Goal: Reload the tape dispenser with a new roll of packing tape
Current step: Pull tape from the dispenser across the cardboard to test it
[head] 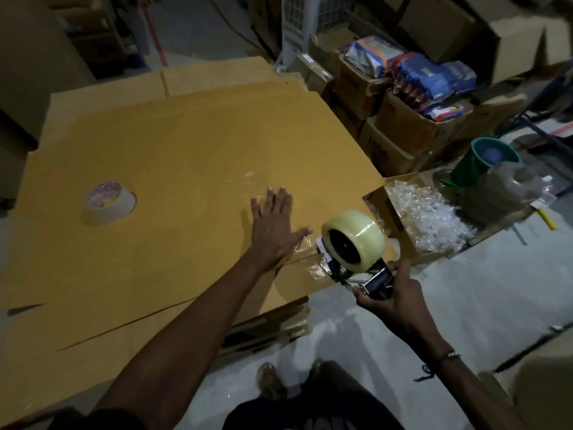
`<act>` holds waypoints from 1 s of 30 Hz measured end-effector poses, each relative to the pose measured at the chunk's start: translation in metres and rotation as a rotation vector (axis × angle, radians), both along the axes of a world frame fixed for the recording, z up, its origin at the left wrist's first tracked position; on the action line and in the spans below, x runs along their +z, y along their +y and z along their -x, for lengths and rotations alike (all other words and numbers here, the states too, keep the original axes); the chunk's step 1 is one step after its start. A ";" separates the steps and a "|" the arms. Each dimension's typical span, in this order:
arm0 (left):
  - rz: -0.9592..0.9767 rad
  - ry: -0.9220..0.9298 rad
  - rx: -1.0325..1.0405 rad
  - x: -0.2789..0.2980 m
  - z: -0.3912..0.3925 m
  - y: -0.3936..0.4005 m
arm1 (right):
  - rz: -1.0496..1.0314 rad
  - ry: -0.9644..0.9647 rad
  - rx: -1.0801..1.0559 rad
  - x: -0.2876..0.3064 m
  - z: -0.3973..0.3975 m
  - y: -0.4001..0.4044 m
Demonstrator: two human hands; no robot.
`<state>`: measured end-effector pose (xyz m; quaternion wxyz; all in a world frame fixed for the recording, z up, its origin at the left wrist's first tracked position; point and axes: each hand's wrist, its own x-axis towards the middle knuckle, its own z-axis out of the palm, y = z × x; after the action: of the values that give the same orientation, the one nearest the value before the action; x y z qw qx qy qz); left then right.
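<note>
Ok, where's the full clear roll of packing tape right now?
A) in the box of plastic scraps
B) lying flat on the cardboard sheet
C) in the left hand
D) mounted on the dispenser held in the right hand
D: the clear tape roll sits on the tape dispenser, whose handle the right hand grips; the left hand lies flat on the cardboard sheet.
</note>
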<state>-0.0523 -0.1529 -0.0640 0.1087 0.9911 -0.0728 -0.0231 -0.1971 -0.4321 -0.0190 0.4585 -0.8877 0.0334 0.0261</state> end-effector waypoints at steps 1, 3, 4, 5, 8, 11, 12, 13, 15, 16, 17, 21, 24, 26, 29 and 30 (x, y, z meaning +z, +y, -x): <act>-0.009 0.044 0.006 -0.003 0.004 -0.006 | 0.001 0.001 -0.006 0.000 0.001 0.000; 0.024 0.095 0.034 -0.005 0.008 -0.009 | 0.007 0.008 -0.012 -0.001 0.002 -0.001; 0.044 0.097 0.037 -0.005 0.009 -0.008 | 0.006 0.009 -0.012 -0.002 0.003 -0.002; 0.058 0.095 0.037 -0.003 0.011 -0.007 | 0.012 0.005 -0.003 -0.003 0.003 -0.003; 0.057 0.098 0.047 0.002 0.013 -0.007 | 0.029 -0.018 0.057 -0.002 0.006 -0.008; 0.071 0.109 0.064 0.006 0.015 -0.009 | 0.081 -0.066 0.116 0.003 0.016 -0.017; 0.081 0.112 0.069 0.005 0.016 -0.009 | 0.123 -0.095 0.136 0.003 0.022 -0.022; 0.089 0.111 0.073 0.005 0.017 -0.010 | 0.162 -0.122 0.155 0.003 0.029 -0.027; 0.091 0.110 0.076 0.006 0.018 -0.010 | 0.202 -0.139 0.177 -0.001 0.042 -0.039; 0.091 0.111 0.077 0.007 0.018 -0.010 | 0.203 -0.129 0.177 -0.003 0.049 -0.044; 0.091 0.112 0.081 0.007 0.018 -0.010 | 0.205 -0.117 0.174 -0.004 0.054 -0.050; 0.098 0.125 0.086 0.009 0.019 -0.012 | 0.145 -0.080 0.136 -0.005 0.068 -0.061; 0.084 0.133 0.083 0.009 0.019 -0.012 | 0.077 -0.069 0.117 -0.001 0.071 -0.063; 0.078 0.142 0.085 0.010 0.018 -0.011 | 0.040 -0.045 0.101 0.002 0.075 -0.067; 0.077 0.147 0.089 0.012 0.016 -0.012 | 0.048 -0.030 0.091 0.003 0.082 -0.075; 0.079 0.148 0.089 0.012 0.016 -0.013 | 0.049 -0.018 0.089 0.002 0.083 -0.076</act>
<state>-0.0687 -0.1655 -0.0522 0.1539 0.9839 -0.0212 -0.0884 -0.2802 -0.5082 -0.0168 0.4353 -0.8994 -0.0094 0.0378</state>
